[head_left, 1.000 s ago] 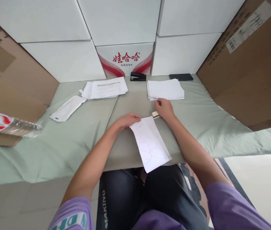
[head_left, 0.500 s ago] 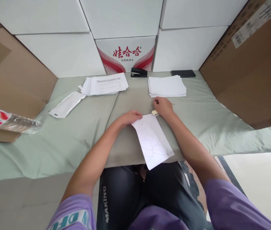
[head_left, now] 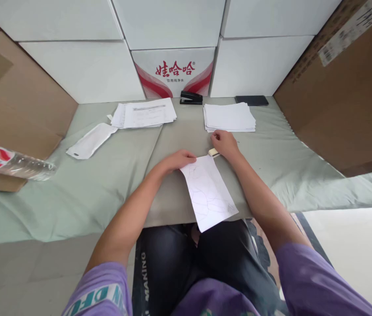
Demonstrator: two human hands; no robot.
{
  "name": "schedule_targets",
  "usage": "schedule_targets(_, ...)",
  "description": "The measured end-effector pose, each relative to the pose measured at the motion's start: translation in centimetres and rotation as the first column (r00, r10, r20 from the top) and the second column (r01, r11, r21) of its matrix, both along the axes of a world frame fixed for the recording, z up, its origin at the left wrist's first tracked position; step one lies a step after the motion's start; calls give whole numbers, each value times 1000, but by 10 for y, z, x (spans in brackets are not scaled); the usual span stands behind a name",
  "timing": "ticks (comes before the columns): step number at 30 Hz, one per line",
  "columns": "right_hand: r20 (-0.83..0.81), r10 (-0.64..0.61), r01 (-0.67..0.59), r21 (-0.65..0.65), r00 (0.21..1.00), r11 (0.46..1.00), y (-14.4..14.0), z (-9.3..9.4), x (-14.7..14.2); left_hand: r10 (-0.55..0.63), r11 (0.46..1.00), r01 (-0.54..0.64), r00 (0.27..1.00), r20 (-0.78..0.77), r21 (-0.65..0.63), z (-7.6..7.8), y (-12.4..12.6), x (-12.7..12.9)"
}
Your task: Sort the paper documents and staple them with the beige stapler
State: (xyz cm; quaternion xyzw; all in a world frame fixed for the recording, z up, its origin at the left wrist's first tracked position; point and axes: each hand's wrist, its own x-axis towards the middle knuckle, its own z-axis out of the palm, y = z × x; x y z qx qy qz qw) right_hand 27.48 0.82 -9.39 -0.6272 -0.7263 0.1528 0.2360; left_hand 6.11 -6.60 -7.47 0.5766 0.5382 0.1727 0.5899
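Observation:
A white sheet [head_left: 208,193] with thin scribbled lines lies tilted on the grey mat, its lower end hanging over the table's front edge above my lap. My left hand [head_left: 176,160] rests flat on the sheet's upper left corner, fingertips touching the paper. My right hand [head_left: 224,144] sits just beyond the sheet's upper right corner, fingers curled into a loose fist with nothing visible in it. A small cream eraser [head_left: 212,152] lies against the thumb side of that hand, touching the sheet's top edge.
A stack of blank paper [head_left: 229,117] lies behind my right hand, a printed stack [head_left: 148,113] at back left. A black stapler [head_left: 191,98] and dark phone [head_left: 251,100] sit by the white boxes. Left are a white pouch [head_left: 90,140] and a water bottle [head_left: 11,161]. Cardboard boxes flank both sides.
Both hands stay nearly still. My right hand has edged a little toward the blank stack, and the view has tilted slightly.

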Motion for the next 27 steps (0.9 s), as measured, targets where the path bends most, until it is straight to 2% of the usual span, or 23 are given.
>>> schedule_targets(8,-75,126,-125,10,989,992,8,-2,8,16,999,-17,999,-37,-33,5,-1,1)
schedule_targets(13,-72,128,-126,37,989,991,6,-1,7,31,999,-32,999,-24,-17,7,-2,3)
schedule_targets(20,0,150,-150,29,989,988,3,3,4,54,999,-54,998,27,-1,7,-3,4)
schedule_targets(27,139,120,-113,-57,983,992,0,7,-2,41,999,-40,999,-23,6,3,-2,4)
